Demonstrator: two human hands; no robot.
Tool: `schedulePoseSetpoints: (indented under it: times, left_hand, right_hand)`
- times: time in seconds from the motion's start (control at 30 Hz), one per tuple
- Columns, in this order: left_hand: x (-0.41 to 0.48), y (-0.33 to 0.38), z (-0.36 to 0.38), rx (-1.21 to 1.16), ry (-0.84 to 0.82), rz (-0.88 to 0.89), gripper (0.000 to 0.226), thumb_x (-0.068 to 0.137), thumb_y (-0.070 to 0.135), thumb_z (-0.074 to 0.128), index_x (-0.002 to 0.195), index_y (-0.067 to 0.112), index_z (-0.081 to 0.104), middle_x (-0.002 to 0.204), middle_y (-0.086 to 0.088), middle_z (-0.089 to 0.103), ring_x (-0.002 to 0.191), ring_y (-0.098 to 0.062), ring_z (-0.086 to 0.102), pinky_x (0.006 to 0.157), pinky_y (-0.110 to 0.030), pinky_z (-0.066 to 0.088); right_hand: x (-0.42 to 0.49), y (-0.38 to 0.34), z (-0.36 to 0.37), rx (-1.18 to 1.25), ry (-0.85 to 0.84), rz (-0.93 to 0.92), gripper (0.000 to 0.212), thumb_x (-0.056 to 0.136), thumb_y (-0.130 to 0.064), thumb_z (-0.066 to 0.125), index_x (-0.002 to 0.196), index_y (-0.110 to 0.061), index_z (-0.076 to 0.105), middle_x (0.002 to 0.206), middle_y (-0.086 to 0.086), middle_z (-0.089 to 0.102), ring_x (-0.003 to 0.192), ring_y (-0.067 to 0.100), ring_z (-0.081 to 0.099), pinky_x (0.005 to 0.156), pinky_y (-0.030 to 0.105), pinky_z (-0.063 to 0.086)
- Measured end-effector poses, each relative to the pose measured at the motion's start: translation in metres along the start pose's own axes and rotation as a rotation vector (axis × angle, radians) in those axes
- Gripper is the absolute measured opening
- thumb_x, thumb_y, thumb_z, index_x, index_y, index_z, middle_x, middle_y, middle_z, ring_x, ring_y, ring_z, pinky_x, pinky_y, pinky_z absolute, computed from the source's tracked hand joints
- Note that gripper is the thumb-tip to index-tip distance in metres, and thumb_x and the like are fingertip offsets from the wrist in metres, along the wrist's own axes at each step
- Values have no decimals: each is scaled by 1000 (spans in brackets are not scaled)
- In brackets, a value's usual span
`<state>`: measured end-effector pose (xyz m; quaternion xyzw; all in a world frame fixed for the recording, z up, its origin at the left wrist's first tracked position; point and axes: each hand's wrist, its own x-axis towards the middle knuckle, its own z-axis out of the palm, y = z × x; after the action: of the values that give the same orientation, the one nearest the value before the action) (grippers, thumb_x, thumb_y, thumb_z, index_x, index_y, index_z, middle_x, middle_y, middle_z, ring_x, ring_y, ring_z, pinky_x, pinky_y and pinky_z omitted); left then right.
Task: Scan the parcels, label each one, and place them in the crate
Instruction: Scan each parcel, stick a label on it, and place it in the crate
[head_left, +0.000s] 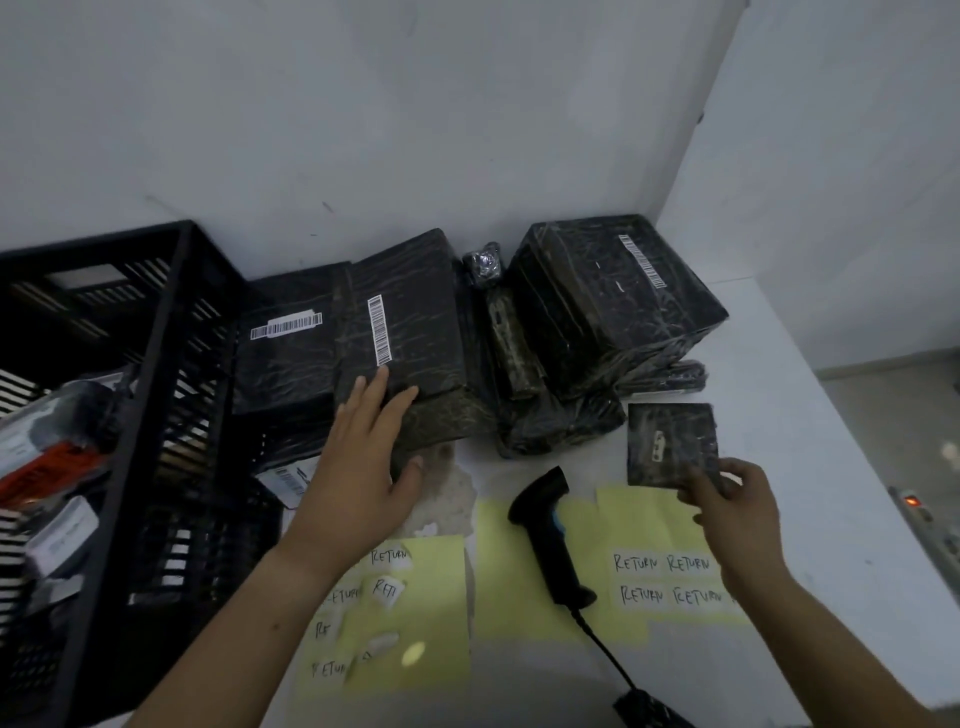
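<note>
Black crate (151, 395) cropped left; right hand (737, 512) hides corner of small parcel (670, 441).

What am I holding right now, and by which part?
Right hand pinches the small flat parcel by its near right corner. Left hand holds nothing; its fingers lie flat on a barcoded parcel.

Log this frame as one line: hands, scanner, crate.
left hand: flat on barcoded parcel | right hand: pinches small flat parcel | scanner: down, unheld | crate: partly filled
</note>
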<state>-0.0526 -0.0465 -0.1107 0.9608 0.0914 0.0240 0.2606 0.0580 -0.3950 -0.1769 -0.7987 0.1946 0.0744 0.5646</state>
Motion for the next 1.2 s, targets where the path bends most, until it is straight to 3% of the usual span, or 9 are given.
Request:
schedulePoseSetpoints:
  times: [0.07, 0.17, 0.3, 0.37, 0.47, 0.67, 0.8, 1.03, 1.2]
  left_hand:
    - [-8, 19, 2, -106, 60, -6, 61, 100, 28, 61, 155, 32, 35, 170, 18, 2, 156, -3, -4, 124, -38, 22]
    - [-24, 58, 2, -530, -14, -227, 43, 96, 43, 64, 137, 40, 52, 156, 18, 40, 140, 6, 39, 106, -27, 45]
    - [-34, 99, 2, -1317, -322, -773, 42, 93, 53, 51, 124, 27, 62, 112, 1, 77, 93, -21, 76, 85, -39, 56]
    - [-43, 103, 2, -1411, -373, -763, 46, 87, 47, 56, 125, 22, 63, 104, -2, 79, 86, -26, 76, 74, -39, 60]
    - [-59, 95, 2, -1323, -333, -624, 44, 88, 29, 66, 131, 28, 59, 117, 5, 76, 104, -22, 74, 83, -40, 61]
    - [-78, 64, -3, -1236, -84, -686, 26, 105, 17, 54, 127, 28, 62, 121, -4, 71, 108, -24, 71, 82, -36, 61]
    - [-88, 48, -5, -1258, 24, -743, 27, 107, 17, 48, 127, 30, 61, 122, 4, 72, 109, -20, 71, 84, -38, 61]
    - [-87, 32, -4, -1205, 138, -782, 23, 109, 14, 45, 116, 22, 65, 118, -5, 73, 101, -18, 69, 72, -26, 57]
    - [-77, 23, -6, -1375, 190, -796, 32, 108, 8, 41, 126, 23, 62, 119, -4, 74, 111, -26, 71, 79, -39, 58]
  right_hand:
    - [-34, -18, -5, -54, -51, -148, 18, 96, -19, 63, 108, -18, 51, 87, -3, 73, 75, 7, 71, 70, 38, 54]
    - [-75, -40, -8, -123, -144, -407, 21, 90, -8, 68, 96, -24, 55, 92, -16, 70, 82, 2, 68, 65, 12, 48]
    - [-104, -59, -2, -257, -232, -791, 36, 77, 11, 74, 88, -19, 59, 107, -16, 66, 95, 1, 62, 79, 9, 44]
    - [-111, -59, 6, -255, -282, -938, 34, 77, 6, 76, 88, -21, 57, 115, -12, 62, 105, 1, 60, 85, 12, 44]
    - [-117, -56, 21, -214, -363, -1022, 18, 85, -16, 68, 96, -26, 57, 124, -10, 57, 117, 5, 55, 93, 16, 45]
    - [-91, 1, 55, -357, -375, -614, 48, 85, -21, 76, 121, -33, 46, 121, -14, 47, 111, 11, 55, 81, 21, 46]
    - [-63, 49, 76, -690, -476, -299, 73, 79, -41, 79, 135, -14, 41, 131, 5, 49, 116, 24, 54, 87, 32, 48]
    - [-44, 72, 108, -944, -556, -217, 86, 75, -52, 76, 137, -18, 29, 122, 7, 59, 101, 28, 65, 74, 40, 57]
    - [-55, 59, 108, -770, -580, -171, 73, 83, -31, 74, 142, -17, 33, 107, 5, 66, 69, 17, 65, 57, 32, 53]
